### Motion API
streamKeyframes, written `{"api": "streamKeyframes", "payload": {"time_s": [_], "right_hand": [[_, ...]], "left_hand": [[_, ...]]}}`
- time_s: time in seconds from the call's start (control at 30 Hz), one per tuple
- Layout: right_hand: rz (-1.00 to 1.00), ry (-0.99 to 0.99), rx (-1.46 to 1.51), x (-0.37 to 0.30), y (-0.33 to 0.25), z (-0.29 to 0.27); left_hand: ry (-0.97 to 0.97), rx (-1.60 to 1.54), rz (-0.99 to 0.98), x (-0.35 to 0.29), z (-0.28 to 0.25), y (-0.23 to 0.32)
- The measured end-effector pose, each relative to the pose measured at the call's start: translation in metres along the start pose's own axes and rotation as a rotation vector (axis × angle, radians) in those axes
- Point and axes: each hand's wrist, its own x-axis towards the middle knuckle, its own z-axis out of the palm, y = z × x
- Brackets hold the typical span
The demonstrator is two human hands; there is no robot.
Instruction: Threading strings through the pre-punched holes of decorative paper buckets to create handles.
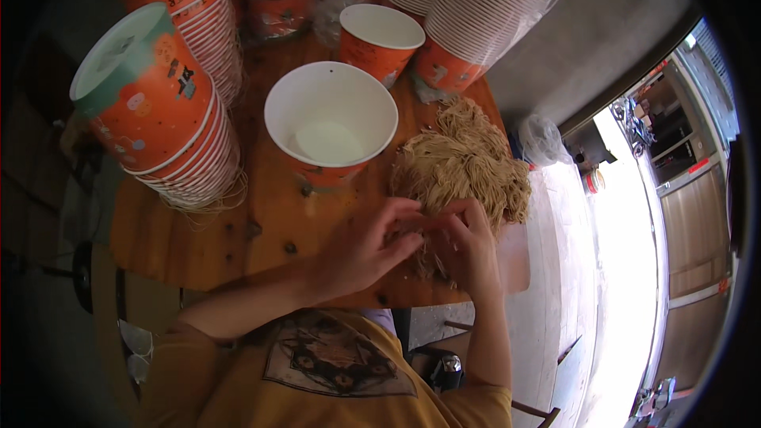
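Fingertip to fingertip, my two hands meet above the table's near edge, beside a pile of tan string (468,162). My left hand (376,244) has its fingers bent toward the thumb in a loose pinch; anything between them is too thin to make out. My right hand (468,250) is closed in a pinch at the near side of the pile, and tan strands hang below its fingers. Just beyond my hands an open paper bucket (329,115), white inside and orange outside, stands upright. A smaller orange paper bucket (380,36) stands behind it.
Nested stacks of orange paper buckets (162,95) rise at the left, with loose strings round their lower rims. More stacks (483,8), some in clear plastic, line the back of the wooden table (261,230). A clear plastic bag (543,140) sits beyond the table's right edge.
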Motion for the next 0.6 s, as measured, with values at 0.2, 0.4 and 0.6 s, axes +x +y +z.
{"api": "streamKeyframes", "payload": {"time_s": [0.2,0.4,0.6], "right_hand": [[0.008,0.170,0.115,0.010,-0.015,0.007],[-0.107,0.090,0.017,0.012,-0.015,0.022],[-0.175,-0.035,0.220,0.020,-0.056,0.050]], "left_hand": [[-0.208,-0.323,-0.409,0.003,-0.003,-0.001],[-0.130,0.024,-0.382,-0.029,-0.048,0.006],[-0.026,0.451,-0.186,-0.037,-0.066,0.031]]}}
